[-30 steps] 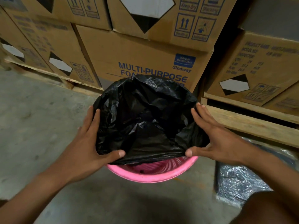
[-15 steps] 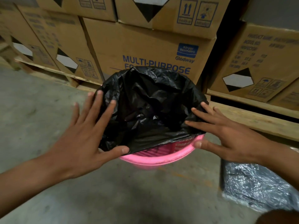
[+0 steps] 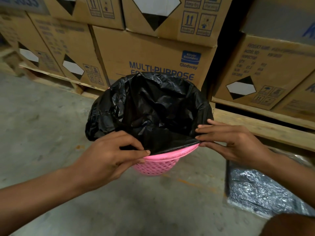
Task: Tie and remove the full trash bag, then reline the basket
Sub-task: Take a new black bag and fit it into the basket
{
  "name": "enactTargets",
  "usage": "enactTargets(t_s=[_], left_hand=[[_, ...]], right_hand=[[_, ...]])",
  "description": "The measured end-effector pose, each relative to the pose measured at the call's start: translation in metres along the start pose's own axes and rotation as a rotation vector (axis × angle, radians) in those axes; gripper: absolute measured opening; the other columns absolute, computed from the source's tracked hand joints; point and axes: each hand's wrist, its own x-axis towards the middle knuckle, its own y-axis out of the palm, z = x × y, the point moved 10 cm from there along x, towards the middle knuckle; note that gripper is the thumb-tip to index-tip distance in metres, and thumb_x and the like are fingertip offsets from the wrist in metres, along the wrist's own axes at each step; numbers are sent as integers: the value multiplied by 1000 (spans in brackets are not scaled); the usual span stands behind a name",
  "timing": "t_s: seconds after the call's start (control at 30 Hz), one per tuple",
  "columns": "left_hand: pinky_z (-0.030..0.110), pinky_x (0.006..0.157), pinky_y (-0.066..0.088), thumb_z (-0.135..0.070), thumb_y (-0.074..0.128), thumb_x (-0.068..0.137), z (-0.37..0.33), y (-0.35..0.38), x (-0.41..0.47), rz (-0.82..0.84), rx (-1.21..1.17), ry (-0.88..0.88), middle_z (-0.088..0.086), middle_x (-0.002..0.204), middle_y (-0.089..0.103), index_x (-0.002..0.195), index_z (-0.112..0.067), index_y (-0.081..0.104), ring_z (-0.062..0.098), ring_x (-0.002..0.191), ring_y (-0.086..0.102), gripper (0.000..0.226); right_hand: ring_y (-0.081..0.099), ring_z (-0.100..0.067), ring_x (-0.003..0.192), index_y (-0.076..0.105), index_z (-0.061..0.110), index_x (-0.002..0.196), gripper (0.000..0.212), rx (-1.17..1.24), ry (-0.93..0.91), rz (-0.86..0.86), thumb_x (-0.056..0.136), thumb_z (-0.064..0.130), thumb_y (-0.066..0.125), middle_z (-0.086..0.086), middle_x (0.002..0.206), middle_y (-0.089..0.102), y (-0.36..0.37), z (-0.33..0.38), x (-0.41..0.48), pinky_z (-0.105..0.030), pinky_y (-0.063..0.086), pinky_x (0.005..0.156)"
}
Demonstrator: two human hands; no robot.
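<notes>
Plainly the relining step was in hand: a black bag (image 3: 153, 108) sat open in the pink basket (image 3: 158, 165), its mouth folded over the rim from about 9 o'clock round through 12 to 3, while the near arc at 6 o'clock was bare pink.

Off at 9 o'clock of the basket the concrete floor (image 3: 42, 125) lay open, the freest room for an elbow.

The left hand (image 3: 109, 160) was at 7 o'clock of the rim, its fingers (image 3: 134, 147) pinched on the bag's near hem. The right hand (image 3: 233, 142) was at 4 o'clock, its fingers (image 3: 202, 137) nipped on the same hem, which was drawn taut between the two (a straight black edge across the opening).

By my reading, the next move called for pulling that hem outward and down over the near lip, both sides together, without tearing the thin film.

Stacked cartons (image 3: 153, 53) on a wooden pallet (image 3: 255, 121) closed off 12 o'clock just behind the basket, and a crinkled silvery sheet (image 3: 262, 193) lay on the floor at 4 o'clock.
</notes>
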Motion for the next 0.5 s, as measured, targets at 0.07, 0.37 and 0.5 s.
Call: enactTargets(t_s=[0.07,0.37,0.5], left_hand=[[33,71,50,-31,70,91,1,-3,-1,-50,-36,-39,-10,94,69,105,-27,80,15,87,61,17],[38,69,46,-28,74,87,-2,-4,-7,-85,-34,-69,-12,86,68,94,-24,80,12,82,58,10],[39,69,47,-29,67,94,-16,-3,-8,-89,58,36,-6,89,68,97,-19,77,18,86,58,14]], right_hand=[[68,-11,118,79,13,111,27,42,40,-4,92,31,71,-1,118,75,0,-2,1,-47,48,109],[69,-10,107,82,17,99,16,140,148,27,87,25,76,3,108,73,-1,2,5,-44,55,93],[59,-9,121,81,27,98,17,127,188,116,87,35,72,8,122,64,3,-1,0,-36,52,93]])
